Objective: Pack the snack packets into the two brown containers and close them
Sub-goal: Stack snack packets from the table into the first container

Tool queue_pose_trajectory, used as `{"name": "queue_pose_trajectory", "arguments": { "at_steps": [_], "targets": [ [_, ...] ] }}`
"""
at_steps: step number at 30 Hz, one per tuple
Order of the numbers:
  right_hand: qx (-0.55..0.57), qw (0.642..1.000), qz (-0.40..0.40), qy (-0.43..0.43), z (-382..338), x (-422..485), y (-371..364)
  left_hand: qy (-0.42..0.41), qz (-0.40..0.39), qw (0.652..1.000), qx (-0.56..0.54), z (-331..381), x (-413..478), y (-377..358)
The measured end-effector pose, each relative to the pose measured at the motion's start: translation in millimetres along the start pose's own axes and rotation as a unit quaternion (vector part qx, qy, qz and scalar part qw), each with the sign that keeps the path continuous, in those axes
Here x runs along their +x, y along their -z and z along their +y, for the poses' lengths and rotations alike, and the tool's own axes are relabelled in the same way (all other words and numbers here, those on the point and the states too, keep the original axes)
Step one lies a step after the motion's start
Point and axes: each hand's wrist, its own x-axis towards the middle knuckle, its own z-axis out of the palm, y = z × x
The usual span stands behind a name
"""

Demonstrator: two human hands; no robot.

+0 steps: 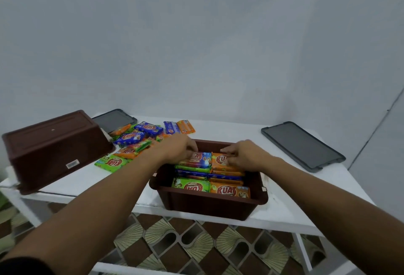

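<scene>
The rectangular dark brown plastic container (209,206) is holding glossy snack packets (229,190) showing orange, lime green and deep blue, each carrying a red logo. Loose foil packets (131,141) in those same colours are lying on the plain white counter (306,198). The upturned brown plastic container (52,150) is wearing a small pale label. The right-hand flat plastic lid (301,145) and the back-left lid (113,119) are both looking dark grey. The floor tiles (175,242) are repeating a brown-and-cream fan pattern.
</scene>
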Motion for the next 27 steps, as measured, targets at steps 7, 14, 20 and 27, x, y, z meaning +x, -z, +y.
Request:
{"name": "queue_pose_trajectory", "arguments": {
  "at_steps": [7,14,20,27],
  "targets": [
    [0.208,0.964,0.165,-0.027,-7,25,45,0.044,0.164,0.975,-0.143,-7,8,37],
    [0.236,0.953,0.189,-0.014,-42,87,57,0.062,0.193,0.965,-0.166,-39,39,59],
    [0.239,0.954,0.178,-0.025,-70,158,54,0.057,0.186,0.961,-0.198,-92,69,75],
    [0.240,0.955,0.164,-0.053,-89,237,36,0.076,0.153,0.953,-0.249,-159,112,80]
  ]
}}
